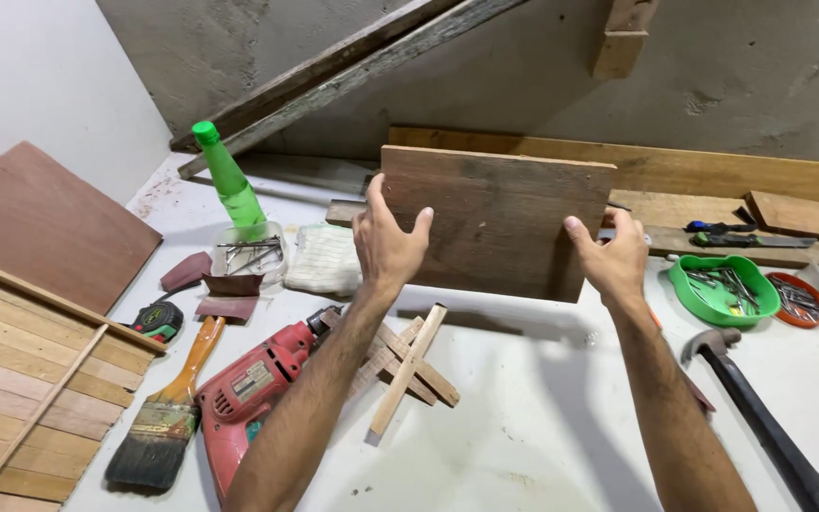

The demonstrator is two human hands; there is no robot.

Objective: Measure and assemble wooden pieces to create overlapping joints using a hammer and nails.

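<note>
Head view shows both hands, left hand and right hand, clamped on opposite edges of a board at frame centre, holding it upright above the desk, so its face shows.

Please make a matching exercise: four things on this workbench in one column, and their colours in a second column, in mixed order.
Things:
1. plastic bottle
2. power drill
3. small bowl of nails
4. paintbrush handle

Colours:
a. red
b. orange-brown
c. green, tall and narrow
d. green, low and round

Pairs: 1-c, 2-a, 3-d, 4-b
</note>
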